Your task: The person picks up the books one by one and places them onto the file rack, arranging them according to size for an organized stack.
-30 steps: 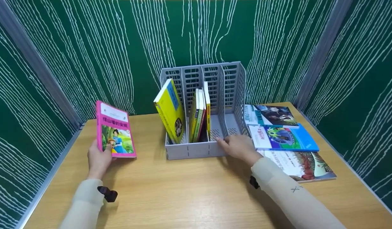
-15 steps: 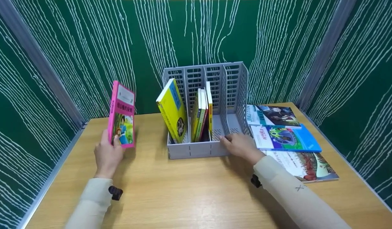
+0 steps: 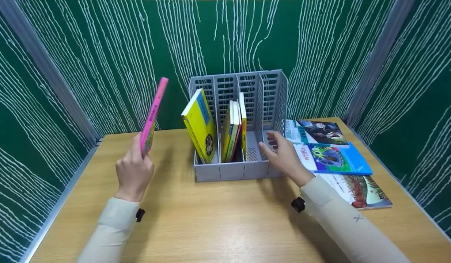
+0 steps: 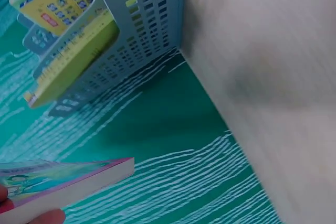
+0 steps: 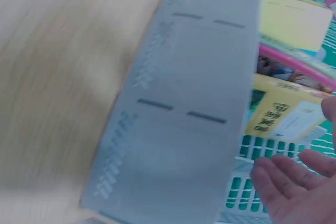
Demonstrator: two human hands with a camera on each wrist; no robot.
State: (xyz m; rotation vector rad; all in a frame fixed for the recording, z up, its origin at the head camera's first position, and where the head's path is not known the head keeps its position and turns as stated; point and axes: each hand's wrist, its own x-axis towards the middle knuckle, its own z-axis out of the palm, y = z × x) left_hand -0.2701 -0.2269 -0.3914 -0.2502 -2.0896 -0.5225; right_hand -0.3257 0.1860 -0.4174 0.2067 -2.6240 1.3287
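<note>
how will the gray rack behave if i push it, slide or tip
The gray rack itself is probably light for its size, given its thin, slotted walls. It seems likelier to slide than tip, with its wide base on the table. The tilted yellow book may shift inside.

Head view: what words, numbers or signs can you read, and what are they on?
"X" on the right sleeve.
Pink book: spine writing too blurred.
Tall yellow book: lettering too small.
Thin books in the holder: spine letters too small.
White-and-dark book, blue book, front book: cover writing too small or blurred to read.
</note>
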